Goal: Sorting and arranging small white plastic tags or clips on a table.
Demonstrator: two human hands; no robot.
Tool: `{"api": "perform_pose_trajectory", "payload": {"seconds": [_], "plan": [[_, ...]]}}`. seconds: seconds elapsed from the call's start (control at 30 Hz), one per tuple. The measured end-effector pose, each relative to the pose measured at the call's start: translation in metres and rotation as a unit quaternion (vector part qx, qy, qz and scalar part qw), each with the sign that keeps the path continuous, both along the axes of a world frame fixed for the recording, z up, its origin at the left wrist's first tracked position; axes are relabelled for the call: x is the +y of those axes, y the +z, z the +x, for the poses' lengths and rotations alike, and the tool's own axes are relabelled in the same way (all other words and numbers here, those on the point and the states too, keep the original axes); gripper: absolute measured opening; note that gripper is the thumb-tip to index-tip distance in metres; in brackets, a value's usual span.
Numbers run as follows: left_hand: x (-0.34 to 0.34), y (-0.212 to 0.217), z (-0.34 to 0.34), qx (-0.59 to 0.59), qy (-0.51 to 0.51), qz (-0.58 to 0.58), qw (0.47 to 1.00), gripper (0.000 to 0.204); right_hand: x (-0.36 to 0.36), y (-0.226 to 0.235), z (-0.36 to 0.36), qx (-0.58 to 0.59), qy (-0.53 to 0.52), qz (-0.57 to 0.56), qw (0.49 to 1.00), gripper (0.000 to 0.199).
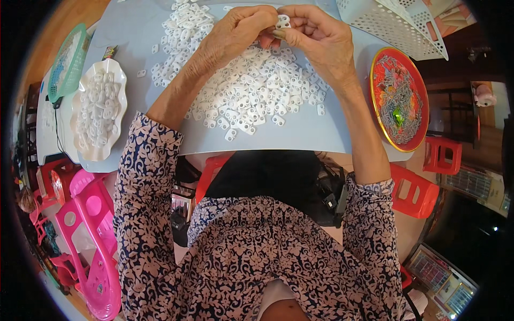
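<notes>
Over the far part of the table, my two hands meet around a small white plastic piece with two round holes [282, 22]. My right hand [324, 44] pinches it between thumb and fingers. My left hand [241, 29] is closed at its other side, with fingertips against it. Part of the piece is hidden by the fingers. Beneath my hands and wrists spreads a large heap of similar white two-holed pieces [257, 88], reaching toward the table's near edge.
To the left are a wavy-rimmed white dish [122, 99] of white pieces and a green basket [76, 40]. A gold-rimmed red tray [376, 101] of small grey screws lies right. A white perforated basket [399, 29] stands far right. Stools [415, 191] and a pink chair [101, 273] flank the table.
</notes>
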State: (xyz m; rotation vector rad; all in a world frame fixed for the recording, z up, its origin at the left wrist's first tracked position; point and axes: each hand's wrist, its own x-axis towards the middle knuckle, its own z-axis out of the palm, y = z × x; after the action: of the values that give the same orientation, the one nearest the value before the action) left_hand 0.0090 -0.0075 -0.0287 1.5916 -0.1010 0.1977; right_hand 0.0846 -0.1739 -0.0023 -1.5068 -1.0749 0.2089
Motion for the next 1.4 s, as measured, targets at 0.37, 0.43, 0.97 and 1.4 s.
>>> {"api": "perform_pose_trajectory", "payload": {"seconds": [0.37, 0.43, 0.97, 1.4], "plan": [[-0.003, -0.005, 0.000, -0.016, 0.038, 0.031, 0.999, 0.027, -0.001, 0.001, 0.001, -0.147, -0.057, -0.014, 0.987, 0.023], [-0.007, -0.006, 0.001, -0.014, 0.042, 0.017, 0.999, 0.026, -0.001, 0.001, 0.000, -0.165, -0.062, -0.018, 0.984, 0.022], [-0.028, 0.005, -0.004, -0.032, 0.074, 0.018, 0.997, 0.029, -0.004, 0.003, 0.001, -0.218, -0.045, -0.013, 0.975, 0.014], [-0.019, 0.008, -0.004, -0.087, 0.082, 0.066, 0.991, 0.025, -0.001, 0.004, 0.006, 0.011, 0.014, -0.007, 1.000, 0.013]]}}
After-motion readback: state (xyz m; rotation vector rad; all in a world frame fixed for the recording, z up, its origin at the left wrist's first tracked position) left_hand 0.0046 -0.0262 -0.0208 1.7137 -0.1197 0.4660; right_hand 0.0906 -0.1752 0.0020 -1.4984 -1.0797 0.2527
